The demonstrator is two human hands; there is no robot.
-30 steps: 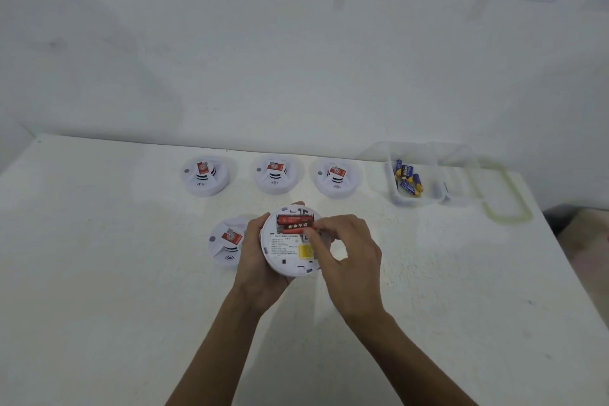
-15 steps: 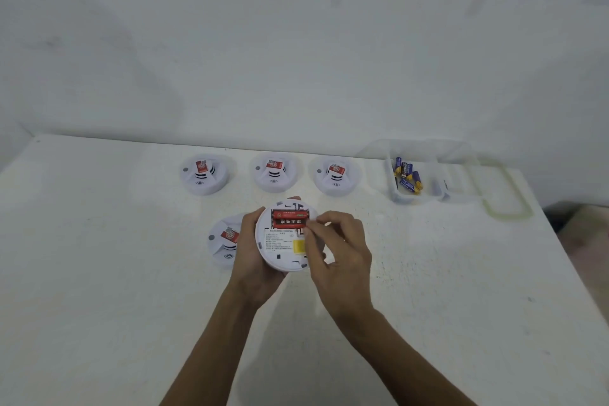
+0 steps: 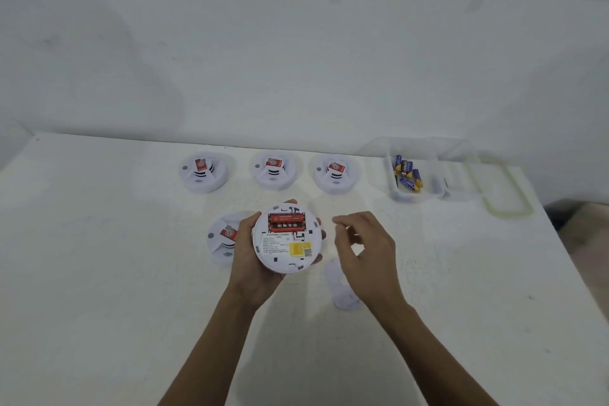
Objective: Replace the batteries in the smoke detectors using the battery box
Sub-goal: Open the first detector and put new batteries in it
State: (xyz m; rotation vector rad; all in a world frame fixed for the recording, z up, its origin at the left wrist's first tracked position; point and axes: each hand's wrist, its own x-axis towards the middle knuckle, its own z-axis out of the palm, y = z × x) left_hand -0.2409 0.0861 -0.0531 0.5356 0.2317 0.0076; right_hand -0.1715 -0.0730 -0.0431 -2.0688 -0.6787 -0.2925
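My left hand (image 3: 249, 262) grips a white smoke detector (image 3: 287, 249) turned back side up above the table. Its battery bay is uncovered and two red batteries (image 3: 286, 223) lie in it. My right hand (image 3: 366, 245) hovers just right of the detector with fingers loosely curled and nothing visible in them. A white battery cover (image 3: 342, 294) lies on the table under that hand. The clear battery box (image 3: 397, 195) stands at the back right with several blue batteries (image 3: 408, 175) inside.
Three more smoke detectors stand face up in a back row (image 3: 202, 175), (image 3: 275, 171), (image 3: 334, 173). A fourth detector (image 3: 221, 242) sits partly hidden behind my left hand. The box's lid (image 3: 509, 189) lies right of the box, near the white table's (image 3: 99, 273) right edge.
My right hand has left the detector's battery bay and moved right. The white cover now lies on the table below it. The left hand still holds the detector.
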